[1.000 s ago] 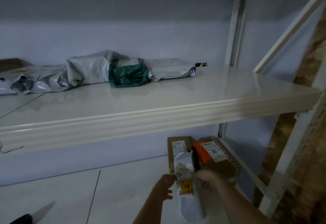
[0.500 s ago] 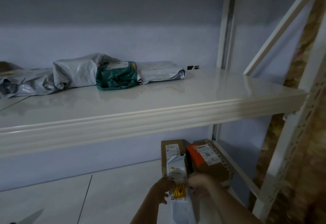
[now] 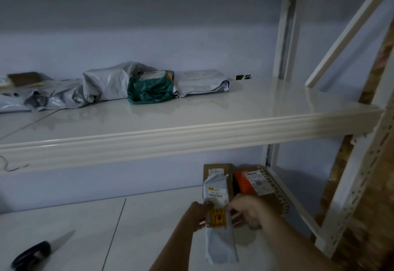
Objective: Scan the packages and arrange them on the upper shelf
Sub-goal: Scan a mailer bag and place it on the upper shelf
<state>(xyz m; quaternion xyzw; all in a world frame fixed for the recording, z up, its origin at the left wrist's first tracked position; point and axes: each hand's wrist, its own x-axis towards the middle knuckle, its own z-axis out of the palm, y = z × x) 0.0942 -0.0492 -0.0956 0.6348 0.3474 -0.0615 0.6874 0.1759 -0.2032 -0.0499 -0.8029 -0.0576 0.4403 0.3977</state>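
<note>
1. Bottom left of frame: dark-handled scanner point(image 3: 32, 254), blurred, lying on the lower shelf point(image 3: 85, 228), well apart from the hands.
2. Bottom centre: narrow white poly mailer point(image 3: 219, 243) with a yellow-and-red sticker point(image 3: 217, 218) and a barcode label, lying lengthwise on the lower shelf.
3. Left hand point(image 3: 197, 217) grips the mailer's left edge, fingers curled on it at sticker height.
4. Right hand point(image 3: 248, 212) pinches the mailer's right edge, fingers closed on it.
5. Just behind, lower centre-right: brown cardboard box point(image 3: 228, 169) under the mailer's far end; beside it an orange-topped box point(image 3: 251, 182) with a white label.
6. Mid frame: upper shelf point(image 3: 213, 125), glossy white.
7. Back of the upper shelf, left to centre: row of packages touching one another: grey mailers point(image 3: 64, 95), green bag point(image 3: 150, 88), flat white mailer point(image 3: 200, 82).
</note>
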